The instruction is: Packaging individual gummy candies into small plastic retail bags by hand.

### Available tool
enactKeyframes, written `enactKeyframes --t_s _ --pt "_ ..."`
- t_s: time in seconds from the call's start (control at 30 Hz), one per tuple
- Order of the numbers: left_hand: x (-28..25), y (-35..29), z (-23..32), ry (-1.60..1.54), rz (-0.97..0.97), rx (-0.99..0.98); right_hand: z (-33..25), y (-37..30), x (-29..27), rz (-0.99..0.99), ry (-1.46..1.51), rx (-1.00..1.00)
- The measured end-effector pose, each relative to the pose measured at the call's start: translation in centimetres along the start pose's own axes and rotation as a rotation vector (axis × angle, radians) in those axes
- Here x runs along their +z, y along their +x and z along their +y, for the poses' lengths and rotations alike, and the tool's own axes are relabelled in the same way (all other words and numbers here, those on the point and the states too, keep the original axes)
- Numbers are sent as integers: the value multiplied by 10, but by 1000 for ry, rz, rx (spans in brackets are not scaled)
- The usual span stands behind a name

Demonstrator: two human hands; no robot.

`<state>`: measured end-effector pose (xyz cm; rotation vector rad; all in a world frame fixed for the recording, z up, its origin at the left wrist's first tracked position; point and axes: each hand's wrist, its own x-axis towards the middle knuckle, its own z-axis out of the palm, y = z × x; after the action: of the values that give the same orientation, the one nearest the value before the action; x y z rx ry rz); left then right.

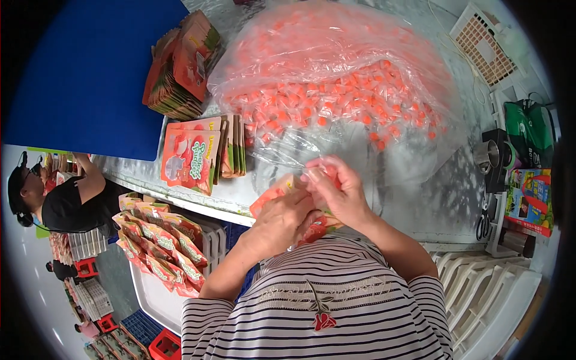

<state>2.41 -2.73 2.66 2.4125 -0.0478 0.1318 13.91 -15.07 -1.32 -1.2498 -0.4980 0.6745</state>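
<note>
Close to my body, at the table's front edge, my left hand [281,221] is closed round a red printed pouch [316,230]. Parts of the pouch show on either side of the fingers. My right hand [343,195] is just to its right, with thumb and fingers pinched together over the pouch's upper part. Something reddish shows between those fingertips, too covered to name. Beyond both hands lies a big clear plastic bag [300,63] full of small, individually wrapped orange-red pieces [360,96]. Its loose front edge spreads toward my hands.
Flat pouches stand stacked in one pile [195,153] and another behind it [180,66], beside a blue panel [90,72]. Filled pouches [162,243] sit on a white tray [153,294] at lower left. Scissors [483,217] hang at right, above stacked white trays [480,294]. A co-worker [66,201] is at left.
</note>
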Motion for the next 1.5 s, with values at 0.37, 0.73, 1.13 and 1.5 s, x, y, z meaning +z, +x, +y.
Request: enactKeyframes --t_s 0.37,0.73,1.13,1.5 --pt "-3 -4 0 -235 -126 -27 -7 -3 -7 -118 -606 -255" --pt "3 -1 2 -174 -54 -15 -38 -22 -10 -461 -761 2" --pt "-1 -18 -9 -42 74 -144 46 37 -139 406 -1337 -308" --pt "0 -19 -10 6 35 -193 53 13 -102 198 -1194 -336"
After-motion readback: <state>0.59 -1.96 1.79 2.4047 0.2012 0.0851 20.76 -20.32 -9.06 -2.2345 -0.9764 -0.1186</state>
